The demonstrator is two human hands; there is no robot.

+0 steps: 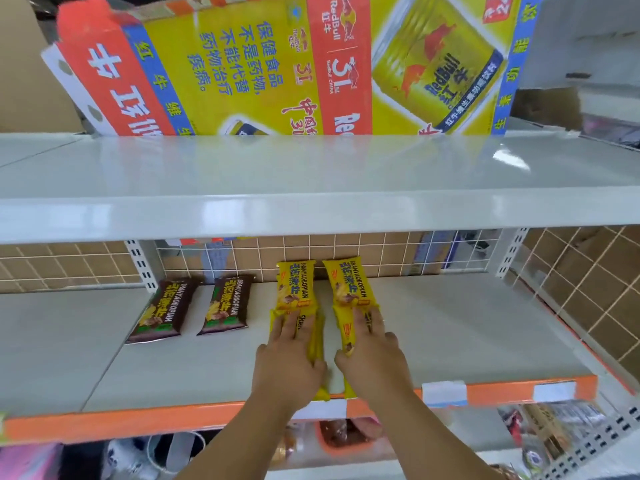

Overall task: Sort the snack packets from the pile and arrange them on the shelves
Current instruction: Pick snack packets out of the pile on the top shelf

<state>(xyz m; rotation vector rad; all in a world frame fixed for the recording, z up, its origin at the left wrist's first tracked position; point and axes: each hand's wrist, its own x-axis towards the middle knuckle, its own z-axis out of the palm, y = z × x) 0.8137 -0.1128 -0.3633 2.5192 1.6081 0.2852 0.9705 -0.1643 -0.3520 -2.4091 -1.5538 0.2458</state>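
On the grey middle shelf (467, 334) lie two yellow snack packets at the back, the left one (295, 284) and the right one (348, 282), side by side. In front of each lies another yellow packet, the left one (317, 344) under my left hand (289, 355) and the right one (348, 336) under my right hand (372, 355). Both hands lie flat with straight fingers pressing these front packets onto the shelf. Two brown packets, one (161, 310) and another (225, 304), lie further left on the same shelf.
A bare grey upper shelf (311, 188) juts out above. A large yellow and red drink carton (277, 64) stands behind it. A wire grid (381, 251) backs the shelf. Mixed packets (554, 431) lie on the shelf below the orange front strip (138, 420).
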